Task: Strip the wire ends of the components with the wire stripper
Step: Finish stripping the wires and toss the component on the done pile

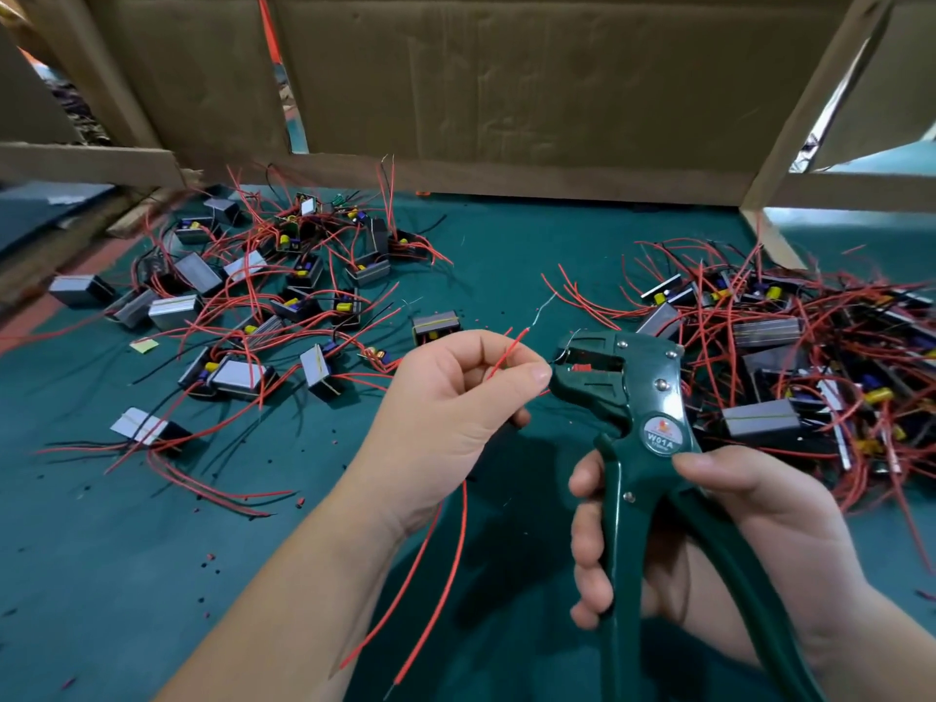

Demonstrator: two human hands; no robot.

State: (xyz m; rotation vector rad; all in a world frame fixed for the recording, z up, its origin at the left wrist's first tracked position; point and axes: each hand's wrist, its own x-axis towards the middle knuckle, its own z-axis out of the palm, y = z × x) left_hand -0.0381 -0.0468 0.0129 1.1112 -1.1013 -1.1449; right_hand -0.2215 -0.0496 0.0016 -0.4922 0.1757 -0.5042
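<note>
My left hand [456, 407] pinches a thin red wire [509, 352] between thumb and forefinger; bare silver strands stick out of its tip toward the upper right. More red wire hangs below this hand over the table. My right hand [719, 539] grips the handles of a dark green wire stripper [638, 397], whose jaws sit just right of my left thumb. Another wire end lies in the jaws, where a bit of red insulation shows.
A spread of small grey box components with red and black leads [263, 306] lies at the left on the green mat [126, 549]. A denser tangled pile [790, 357] lies at the right. One component [435, 327] sits alone mid-table. Cardboard walls [506, 93] close the back.
</note>
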